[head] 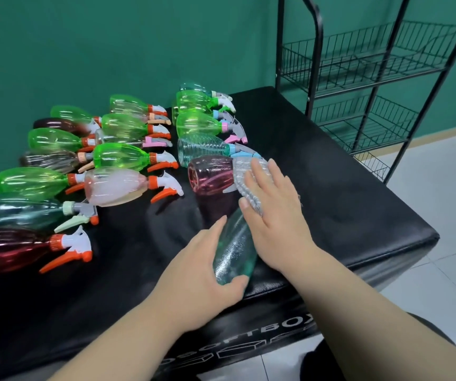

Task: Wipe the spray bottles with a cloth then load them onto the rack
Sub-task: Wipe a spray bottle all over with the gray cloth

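head view, the only one here: left hand (pixel 202 259) is wrapped round the base end of the teal bottle (pixel 235 248), thumb under, fingers over. right hand (pixel 273 210) is laid flat with straight fingers, pressing the cloth (pixel 242 171) onto the bottle's far end. the spray head is hidden under cloth and palm, so i can't tell how it's turned. the bottle lies on its side on the black table (pixel 345 202), base close to the near edge.

what could go wrong imo:
- the bottle is round and slick-looking and only gripped at one end. push too hard with the flat hand and it could twist or roll out toward that near edge.
- the maroon bottle (pixel 210 174) sits right beside the cloth, maybe touching it. a wide wipe would likely shove it into the ribbed bottle (pixel 202 149) behind it.
- the cloth could catch on the trigger, since it's covered.

around: rows of green bottles (pixel 122 156), a pink bottle (pixel 117 187) and a dark red bottle (pixel 9 251) lie on their sides to the left, well apart from the hands. the rack (pixel 317 50) stands past the table's far right corner, and i see no bottles on it. nothing stands between the hands and the rack, though it looks like a long reach.
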